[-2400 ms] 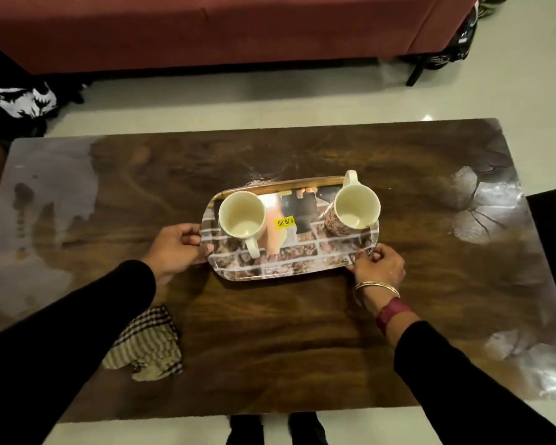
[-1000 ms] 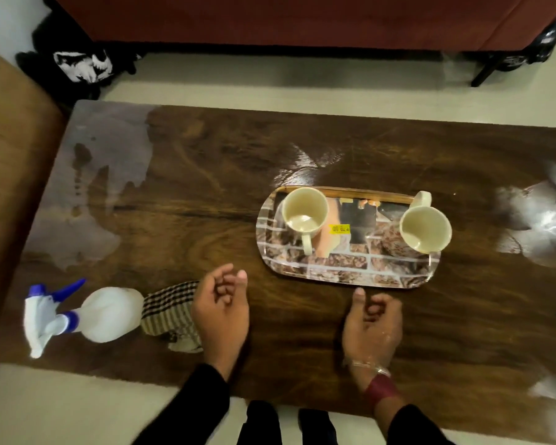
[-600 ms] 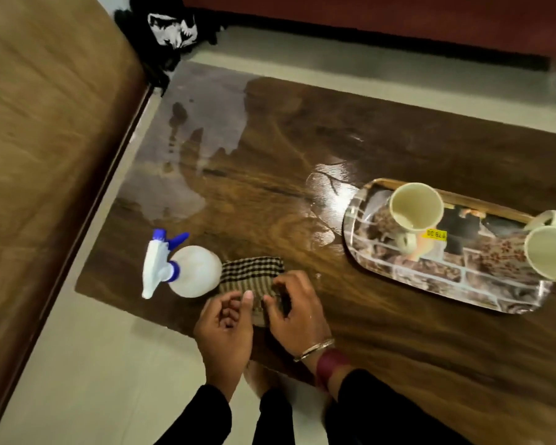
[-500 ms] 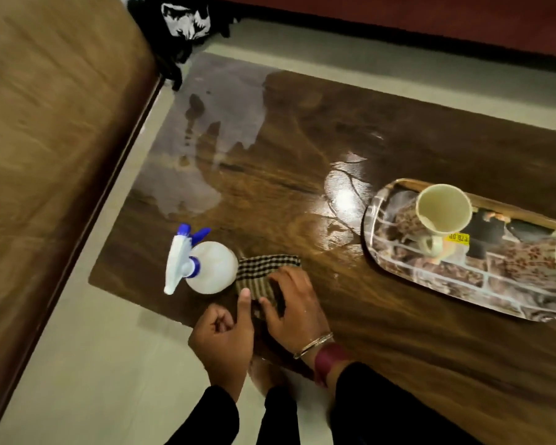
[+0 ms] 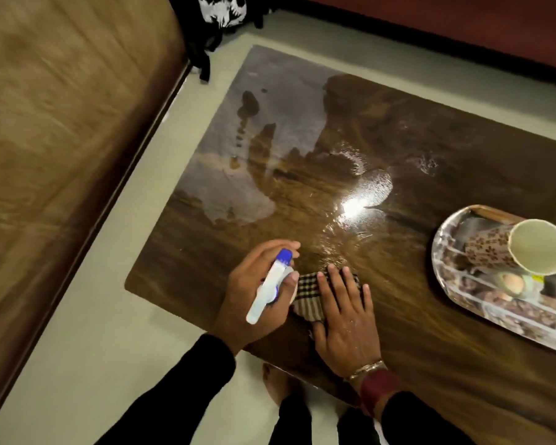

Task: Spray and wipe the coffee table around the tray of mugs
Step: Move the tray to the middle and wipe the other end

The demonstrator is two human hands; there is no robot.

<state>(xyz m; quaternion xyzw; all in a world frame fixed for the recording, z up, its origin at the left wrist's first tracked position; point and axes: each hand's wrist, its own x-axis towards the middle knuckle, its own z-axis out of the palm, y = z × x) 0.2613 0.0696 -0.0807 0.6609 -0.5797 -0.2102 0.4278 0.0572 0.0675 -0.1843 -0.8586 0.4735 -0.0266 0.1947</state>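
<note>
**Spray step: bottle gripped, cloth pinned**

Left hand [image 5: 254, 297] wrapped around spray bottle [image 5: 268, 293], fingers closed over its body, blue nozzle tip toward upper centre of frame. Right hand [image 5: 344, 316] flat, fingers spread, pressing checked cloth [image 5: 307, 295] onto worktop [image 5: 430, 332]; nothing gripped.

Judged: spraying about to start. Next move needs bottle lifted, nozzle aimed at bare wood, trigger squeezed, then cloth swept.

Tray [image 5: 443, 268] at right of frame, well apart from hands; mug [image 5: 523, 252] on it. Hands sit close to worktop's near edge, lower centre. Open wood between cloth and tray; pale patches [image 5: 238, 187] upper centre.
</note>
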